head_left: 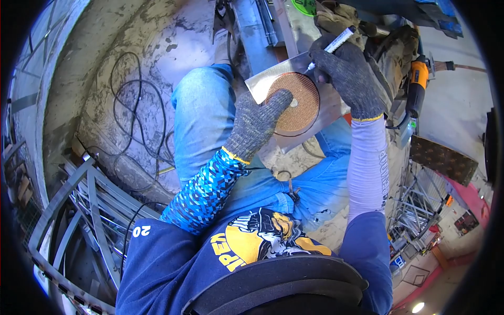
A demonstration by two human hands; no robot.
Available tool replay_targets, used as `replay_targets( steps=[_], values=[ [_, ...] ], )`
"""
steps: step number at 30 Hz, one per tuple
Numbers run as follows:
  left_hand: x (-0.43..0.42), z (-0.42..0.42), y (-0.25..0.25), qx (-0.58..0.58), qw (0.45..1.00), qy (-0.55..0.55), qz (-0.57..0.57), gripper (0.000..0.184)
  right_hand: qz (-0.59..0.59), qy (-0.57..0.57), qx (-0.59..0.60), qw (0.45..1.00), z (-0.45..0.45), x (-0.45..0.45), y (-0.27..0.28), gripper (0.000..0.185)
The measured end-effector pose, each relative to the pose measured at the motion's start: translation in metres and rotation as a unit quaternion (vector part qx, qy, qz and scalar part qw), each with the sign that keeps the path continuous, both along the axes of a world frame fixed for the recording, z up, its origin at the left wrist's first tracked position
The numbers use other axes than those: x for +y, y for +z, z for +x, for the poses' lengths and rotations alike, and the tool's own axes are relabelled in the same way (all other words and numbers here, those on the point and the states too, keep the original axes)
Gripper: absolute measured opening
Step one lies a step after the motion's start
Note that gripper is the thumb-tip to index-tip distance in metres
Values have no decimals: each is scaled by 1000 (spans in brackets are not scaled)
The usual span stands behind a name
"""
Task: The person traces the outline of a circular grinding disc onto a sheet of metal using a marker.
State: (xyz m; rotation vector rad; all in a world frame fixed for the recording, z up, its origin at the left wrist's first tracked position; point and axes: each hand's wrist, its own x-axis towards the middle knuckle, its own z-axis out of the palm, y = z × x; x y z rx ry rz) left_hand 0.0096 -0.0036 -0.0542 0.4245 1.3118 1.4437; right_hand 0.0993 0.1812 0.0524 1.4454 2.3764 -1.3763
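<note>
Where the disc (305, 113) lies: flat on the metal plate (260, 86), in front of me over my lap, its tan, gritty face up.
Left hand (251, 123): gloved and half closed at the disc's near left side, thumb across its face close to the centre; I seem to be clamping disc and plate together, though my fingers below are hidden.
Right hand (350, 73): gloved and closed around the white marker (340, 40), just beyond the disc's far right edge.
Marker tip: pointing down beside the disc's rim; I can't tell whether it touches the metal.
Plate: under the disc, with bright corners showing past it; thin and stiff, I'd judge, fairly light, with edges that could bite, so best taken by opposite sides with gloves on.
Disc handling: light and rigid, I'd say, rough enough to grip but liable to chip or crack if bent; it could slide on smooth metal, so pressure near the middle suits it, with the rim left free.
Dark line: along part of the disc's rim; ink or shadow, I can't tell.
Jeans (202, 105): my legs, bent to the left of the disc and nearer me.
Orange power tool (419, 79): well to the right of the disc.
Black cable (113, 100): looped on the floor, well left of the disc.
</note>
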Motion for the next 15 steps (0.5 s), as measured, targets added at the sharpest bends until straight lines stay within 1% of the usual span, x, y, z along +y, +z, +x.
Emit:
replay_targets(
  steps=[2, 6, 8, 9, 10, 12, 14, 15],
  values=[
    [0, 0, 0, 4, 1000, 1, 3, 40, -16, 23, 74, 997, 2, 3, -12, 27],
    [0, 3, -5, -13, 1000, 5, 3, 39, -24, -2, 64, 998, -10, -4, -9, 26],
    [0, 3, -6, 6, 1000, 7, 16, 39, -32, 13, 54, 998, -12, -2, -3, 19],
    [0, 3, -6, 5, 1000, 8, 16, 39, -32, 14, 54, 998, -7, -4, -6, 19],
    [0, 2, -6, -4, 1000, 4, 9, 38, 45, 36, 131, 990, 1, -9, -12, 15],
    [0, 1, -6, -13, 1000, 4, 3, 38, 120, 61, 210, 968, 18, -17, -27, 16],
    [0, 3, -7, -21, 1000, 12, 17, 38, 285, 152, 196, 926, 34, -26, -35, 25],
    [1, 4, -8, -21, 1000, 14, 17, 38, 242, 153, 215, 934, 35, -38, -28, 29]
  ],
)
